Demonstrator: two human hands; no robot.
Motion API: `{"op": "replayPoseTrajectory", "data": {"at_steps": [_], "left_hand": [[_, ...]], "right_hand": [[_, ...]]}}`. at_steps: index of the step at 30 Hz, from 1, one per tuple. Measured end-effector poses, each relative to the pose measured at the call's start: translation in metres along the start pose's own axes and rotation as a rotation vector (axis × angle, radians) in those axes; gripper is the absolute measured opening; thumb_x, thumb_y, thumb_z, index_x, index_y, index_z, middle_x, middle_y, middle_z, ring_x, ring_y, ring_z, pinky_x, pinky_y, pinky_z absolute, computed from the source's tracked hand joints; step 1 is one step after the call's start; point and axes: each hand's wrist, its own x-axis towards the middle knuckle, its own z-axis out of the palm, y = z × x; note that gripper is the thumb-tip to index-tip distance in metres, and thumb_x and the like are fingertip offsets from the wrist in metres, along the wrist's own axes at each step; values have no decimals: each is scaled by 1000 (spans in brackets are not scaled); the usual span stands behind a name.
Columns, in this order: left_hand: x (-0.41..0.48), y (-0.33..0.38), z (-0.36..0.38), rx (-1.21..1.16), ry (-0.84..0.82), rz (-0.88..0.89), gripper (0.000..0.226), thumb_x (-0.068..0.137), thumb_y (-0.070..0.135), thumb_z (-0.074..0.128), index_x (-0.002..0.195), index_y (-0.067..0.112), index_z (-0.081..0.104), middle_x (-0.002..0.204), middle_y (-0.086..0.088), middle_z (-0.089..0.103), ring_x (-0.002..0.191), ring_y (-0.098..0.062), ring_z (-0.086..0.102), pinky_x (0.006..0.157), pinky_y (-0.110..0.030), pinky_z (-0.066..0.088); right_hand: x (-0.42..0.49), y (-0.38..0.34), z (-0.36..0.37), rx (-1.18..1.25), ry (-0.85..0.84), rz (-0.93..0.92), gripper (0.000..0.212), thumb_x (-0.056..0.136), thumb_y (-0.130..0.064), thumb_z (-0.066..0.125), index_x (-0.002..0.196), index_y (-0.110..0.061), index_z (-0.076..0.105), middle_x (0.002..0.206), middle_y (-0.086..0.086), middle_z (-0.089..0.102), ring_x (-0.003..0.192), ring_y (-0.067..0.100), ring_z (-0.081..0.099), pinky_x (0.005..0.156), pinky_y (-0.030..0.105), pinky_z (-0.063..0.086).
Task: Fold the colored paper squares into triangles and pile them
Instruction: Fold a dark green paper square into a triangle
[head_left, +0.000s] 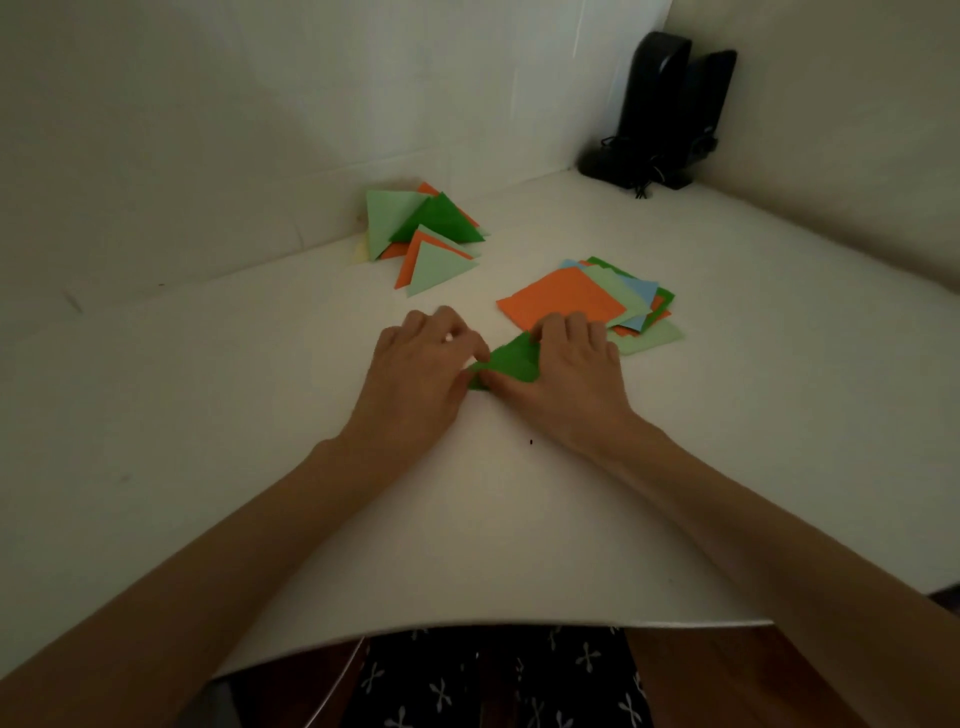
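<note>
Left hand (415, 364), right hand (566, 376) apparently pinch green paper (511, 359).

One green sheet (511, 358) lies between a left hand (415, 364) and a right hand (571, 364). At least six folded triangles (431, 234) sit near the tabletop's (234, 415) far edge. The stack of squares (561, 299) shows roughly six, and two speakers (670, 104) stand in the far right corner.
</note>
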Motion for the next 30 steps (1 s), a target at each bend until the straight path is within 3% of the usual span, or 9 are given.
{"op": "replayPoseTrajectory", "data": {"at_steps": [2, 5, 9, 13, 17, 20, 24, 27, 30], "left_hand": [[-2, -3, 0, 5, -30, 118, 28, 74, -4, 57, 93, 11, 70, 85, -10, 63, 73, -32, 60, 70, -32, 32], [-9, -5, -5, 50, -82, 134, 36, 74, 4, 45, 94, 11, 73, 77, -8, 64, 64, -29, 61, 70, -33, 40], [-19, -2, -8, 134, -129, 170, 47, 77, 19, 31, 94, 11, 74, 83, -4, 66, 66, -26, 62, 77, -40, 49], [-22, 0, -9, 153, -133, 144, 49, 78, 21, 29, 101, 10, 71, 87, -5, 65, 71, -26, 63, 81, -42, 49], [-17, 2, -8, 135, -126, 118, 48, 79, 24, 28, 97, 4, 68, 84, -11, 63, 73, -31, 61, 79, -40, 47], [-11, 3, -7, 98, -105, 140, 41, 83, 27, 35, 100, 7, 68, 89, -10, 65, 78, -29, 62, 76, -36, 46], [-3, 5, -1, -48, -159, 152, 44, 83, 46, 39, 101, 19, 69, 106, -1, 67, 92, -22, 64, 72, -28, 48], [3, 3, 3, -51, -133, 190, 44, 84, 47, 41, 106, 23, 69, 111, 2, 68, 97, -20, 65, 73, -27, 50], [10, -2, 4, -35, -148, 263, 43, 85, 47, 41, 100, 20, 70, 99, 0, 68, 84, -21, 65, 66, -27, 50]], "right_hand": [[-1, 2, -1, -2, 5, 21, 72, 75, -75, 47, 110, -12, 43, 112, 6, 41, 107, 26, 36, 86, 35, 27], [-4, 11, -3, 0, 0, 33, 69, 77, -72, 48, 114, -14, 42, 115, 6, 40, 109, 26, 35, 88, 35, 27], [-6, 31, -9, 14, -41, 74, 66, 80, -64, 53, 122, -16, 39, 123, 7, 38, 116, 27, 33, 92, 36, 27], [-8, 54, -21, 67, -78, -36, 57, 85, -52, 55, 132, -24, 40, 128, 7, 36, 121, 26, 31, 98, 33, 24], [-6, 68, -24, 125, -224, -466, 44, 92, -46, 39, 127, -27, 55, 127, 4, 51, 117, 18, 40, 97, 24, 20], [-8, 66, -16, 147, -109, -488, 39, 91, -40, 40, 116, -23, 65, 112, 5, 60, 101, 26, 51, 89, 28, 28], [-9, 54, -12, 142, -2, -499, 36, 89, -37, 44, 108, -20, 69, 99, 8, 61, 80, 29, 51, 75, 34, 35], [-5, 47, -17, 187, -81, -492, 40, 86, -46, 48, 114, -24, 67, 102, 3, 57, 87, 24, 46, 81, 36, 36], [1, 47, -21, 266, -255, -461, 41, 82, -43, 66, 119, -26, 63, 107, -3, 50, 99, 18, 40, 90, 28, 29]]}}
